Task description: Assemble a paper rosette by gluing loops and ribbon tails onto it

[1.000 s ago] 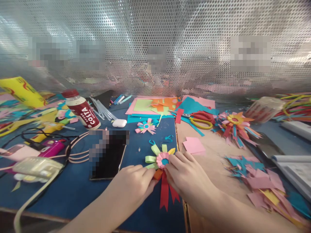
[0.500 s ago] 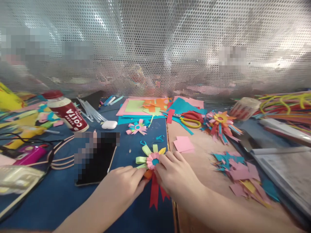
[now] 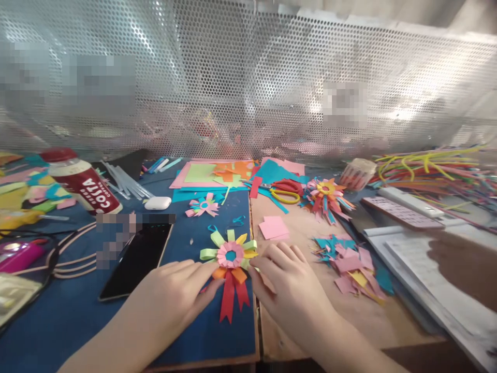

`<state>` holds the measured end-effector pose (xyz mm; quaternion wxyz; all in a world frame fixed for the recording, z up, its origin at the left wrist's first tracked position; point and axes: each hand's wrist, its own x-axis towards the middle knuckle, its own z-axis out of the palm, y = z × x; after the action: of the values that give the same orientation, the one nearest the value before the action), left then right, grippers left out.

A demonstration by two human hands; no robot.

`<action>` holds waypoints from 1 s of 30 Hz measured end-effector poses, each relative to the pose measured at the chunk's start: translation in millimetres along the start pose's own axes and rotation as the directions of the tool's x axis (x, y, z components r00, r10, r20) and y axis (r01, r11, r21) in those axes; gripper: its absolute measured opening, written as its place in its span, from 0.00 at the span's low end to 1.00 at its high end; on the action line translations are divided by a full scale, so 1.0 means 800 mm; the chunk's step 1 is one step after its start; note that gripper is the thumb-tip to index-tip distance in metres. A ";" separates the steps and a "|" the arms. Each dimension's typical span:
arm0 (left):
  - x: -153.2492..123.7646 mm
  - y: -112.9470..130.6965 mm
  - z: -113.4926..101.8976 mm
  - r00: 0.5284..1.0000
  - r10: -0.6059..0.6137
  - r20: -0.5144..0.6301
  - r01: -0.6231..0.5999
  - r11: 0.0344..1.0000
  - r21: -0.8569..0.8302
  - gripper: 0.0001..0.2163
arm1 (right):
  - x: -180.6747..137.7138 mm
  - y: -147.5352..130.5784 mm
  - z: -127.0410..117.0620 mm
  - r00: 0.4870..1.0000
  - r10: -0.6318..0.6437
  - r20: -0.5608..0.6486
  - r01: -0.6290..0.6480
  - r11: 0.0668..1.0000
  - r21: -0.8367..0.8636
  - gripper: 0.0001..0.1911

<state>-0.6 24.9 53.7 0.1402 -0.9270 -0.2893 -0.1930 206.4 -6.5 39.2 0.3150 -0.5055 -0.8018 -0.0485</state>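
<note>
A paper flower (image 3: 221, 255) lies on the blue surface between my hands. It has a pink ring round a blue centre, green loops, yellow and orange petals and red ribbon tails. My left hand (image 3: 174, 290) pinches its lower left side by an orange petal, thumb below and fingers above. On the other side, the fingertips of my right hand (image 3: 293, 282) close on the green and yellow petals at the right edge. The exact contact under both sets of fingers is partly hidden. A smaller pink and blue paper flower (image 3: 209, 205) lies farther back.
Behind are paper sheets (image 3: 200, 173), scissors (image 3: 285, 192) and a finished-looking flower (image 3: 325, 194). Pink squares (image 3: 274, 228) and paper scraps (image 3: 349, 264) lie right. A black phone (image 3: 143, 259) and bottle (image 3: 83, 181) stand left. Another person's blurred arm (image 3: 464, 264) crosses a notebook (image 3: 411, 254).
The view has shifted right. My right hand has drawn back from over the flower to its right edge, uncovering yellow and green petals. Another person's arm has appeared at the right.
</note>
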 end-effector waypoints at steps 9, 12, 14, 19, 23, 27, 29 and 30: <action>-0.001 0.015 0.001 0.996 -0.025 -0.090 0.026 1.000 0.009 0.15 | -0.052 0.019 0.005 0.974 0.213 -0.074 -0.202 0.970 0.136 0.13; -0.003 0.017 0.010 0.981 -0.113 -0.155 0.112 0.994 -0.013 0.17 | -0.071 0.021 0.010 0.967 0.248 -0.053 -0.232 0.950 0.211 0.14; -0.005 0.014 0.018 0.970 -0.136 -0.201 0.141 0.990 0.011 0.25 | -0.079 0.022 0.013 0.959 0.281 0.020 -0.276 0.924 0.263 0.14; -0.012 0.002 0.037 0.944 -0.211 -0.253 0.241 0.966 0.090 0.34 | -0.084 0.025 0.011 0.909 0.384 0.164 -0.417 0.818 0.395 0.11; -0.018 -0.002 0.045 0.895 -0.313 -0.316 0.337 0.941 0.022 0.38 | -0.082 0.026 0.005 0.884 0.417 0.211 -0.466 0.760 0.452 0.15; -0.019 0.001 0.044 0.802 -0.419 -0.427 0.415 0.903 -0.106 0.39 | -0.083 0.028 0.002 0.864 0.449 0.229 -0.500 0.702 0.507 0.13; -0.019 0.002 0.043 0.761 -0.439 -0.478 0.418 0.895 -0.157 0.36 | -0.085 0.029 0.003 0.856 0.461 0.236 -0.511 0.679 0.527 0.13; -0.020 0.003 0.043 0.752 -0.445 -0.486 0.416 0.893 -0.174 0.35 | -0.086 0.029 0.004 0.851 0.467 0.240 -0.518 0.669 0.533 0.14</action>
<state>-1.8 28.2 16.1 0.1383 -0.7533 -0.4413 -0.4676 244.5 -47.6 -7.2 0.4210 -0.5836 -0.6233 0.3059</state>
